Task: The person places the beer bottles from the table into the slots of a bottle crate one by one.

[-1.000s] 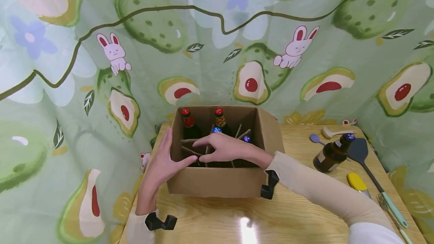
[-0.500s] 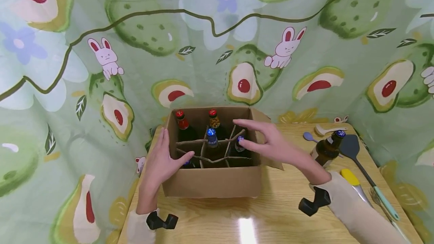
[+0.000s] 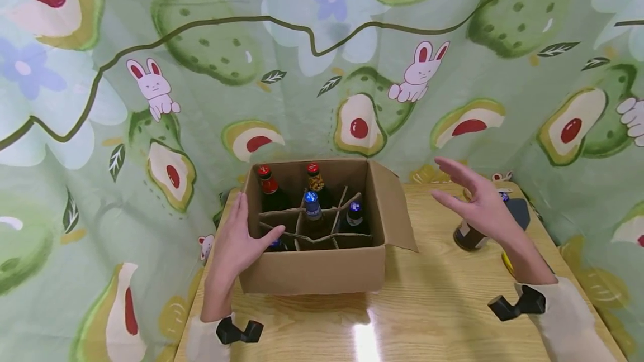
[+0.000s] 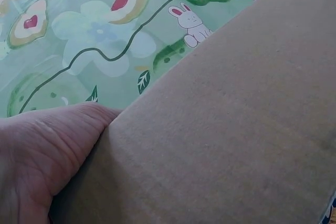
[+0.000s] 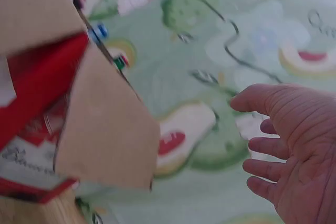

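A cardboard box (image 3: 312,272) with crossed dividers (image 3: 307,237) stands on the table, holding several bottles. Two red-capped ones, a bottle with red neck foil (image 3: 269,185) and another with patterned foil (image 3: 316,181), stand at the back. In front of them are a blue-capped bottle (image 3: 312,209) and another at the right (image 3: 354,219); a bottle (image 3: 275,246) at front left is partly behind the thumb. My left hand (image 3: 236,239) rests at the box's front left corner, fingers straight along its side, thumb over the rim. My right hand (image 3: 480,205) is in the air, fingers spread, overlapping a brown bottle (image 3: 468,237).
The box's right flap (image 3: 394,205) sticks out to the side. Beyond my right hand lie a dark spatula head (image 3: 518,212) and a yellow-headed utensil (image 3: 507,264), partly hidden by the arm. A patterned cloth (image 3: 302,99) hangs behind the table (image 3: 427,306).
My right hand has risen out of the box and moved right, over to the brown bottle on the table. My left hand has stayed at the box corner. The view has shifted slightly right.
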The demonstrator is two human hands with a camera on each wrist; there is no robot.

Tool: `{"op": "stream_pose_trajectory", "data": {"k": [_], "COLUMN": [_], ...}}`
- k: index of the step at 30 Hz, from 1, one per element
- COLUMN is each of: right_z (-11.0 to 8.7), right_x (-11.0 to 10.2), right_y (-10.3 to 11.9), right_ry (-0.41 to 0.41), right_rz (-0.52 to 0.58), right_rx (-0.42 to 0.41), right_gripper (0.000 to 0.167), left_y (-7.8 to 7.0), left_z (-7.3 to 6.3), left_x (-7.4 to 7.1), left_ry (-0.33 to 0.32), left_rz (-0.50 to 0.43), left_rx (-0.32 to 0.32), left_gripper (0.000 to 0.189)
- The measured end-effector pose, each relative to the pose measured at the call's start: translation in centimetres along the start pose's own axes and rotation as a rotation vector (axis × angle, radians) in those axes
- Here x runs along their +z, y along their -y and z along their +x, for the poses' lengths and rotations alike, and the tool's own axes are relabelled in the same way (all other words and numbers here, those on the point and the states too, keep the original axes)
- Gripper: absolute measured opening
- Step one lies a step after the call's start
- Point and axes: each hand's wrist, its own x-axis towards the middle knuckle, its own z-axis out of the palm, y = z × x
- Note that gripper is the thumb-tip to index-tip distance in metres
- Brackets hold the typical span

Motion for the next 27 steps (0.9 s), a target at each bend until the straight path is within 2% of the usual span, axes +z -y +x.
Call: {"op": "stream_pose_trajectory", "data": {"k": [6,11,13,20,23,27], "right_z": [-1.3,-2.3,-2.6,-3.2,-3.6,-4.1], "right_x": [-1.7,-3.0,-3.4,-3.7,-3.2,-2.5], "right_y": [-3.1,-4.6,-5.2,-8.4,-10.5,-12.7], "right_ry": [-0.103,-0.118,-0.128,-0.213,-0.19,-0.131], "right_rz": [-0.025,-0.048,-0.043,-0.076,-0.058,-0.041], "right_rx": [0.057,0.209,0.241,0.303,0.366,0.42], "right_gripper": [0.066,0.068,0.071,0.085,0.092,0.092], "left_y": [-0.1,0.0,0.0,-0.1,-0.1,-0.1], "left_z": [0.0,-0.1,-0.1,-0.1,-0.1,-0.2], "left_x": [0.0,0.0,0.0,-0.1,-0.1,-0.1], "left_ry": [0.006,0.0,-0.001,0.004,0.006,0.006], "left_rz": [0.001,-0.014,-0.019,-0.026,-0.026,-0.027], "left_rx": [-0.009,-0.012,-0.014,-0.02,-0.02,-0.021], "left_gripper": [0.125,0.125,0.125,0.124,0.124,0.123]}}
